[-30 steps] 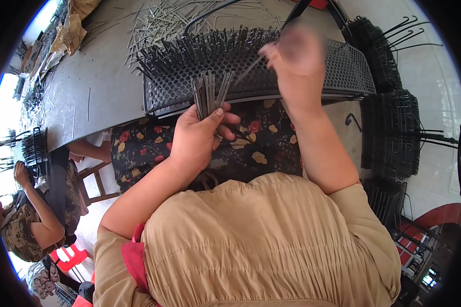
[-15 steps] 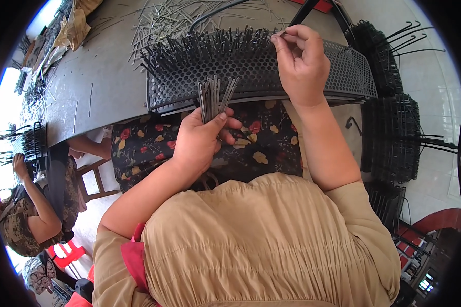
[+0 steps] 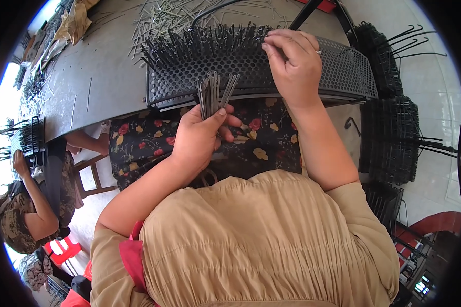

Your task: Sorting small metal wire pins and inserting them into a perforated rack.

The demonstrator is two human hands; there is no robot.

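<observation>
My left hand [image 3: 197, 135] is closed around a bundle of thin dark metal strips [image 3: 215, 97], which stand up fanned out from its grip. Ahead of it lies a long black perforated metal rack [image 3: 215, 71], its holes filled at the left and middle with many upright dark strips [image 3: 210, 43]. My right hand [image 3: 296, 66] is over the rack at the right end of that row. Its thumb and forefinger are brought close together beside the last strips; whatever lies between the tips is too small to make out.
Loose thin metal strips [image 3: 164, 20] lie heaped on the grey table [image 3: 102, 77] behind the rack. Stacks of black wire racks [image 3: 392, 140] stand at the right. At the far left another person's hand [image 3: 20, 163] is at a similar rack.
My right hand has moved slightly left and down along the row, its fingers now more bent over the strips. The left hand keeps its bundle nearly in place.
</observation>
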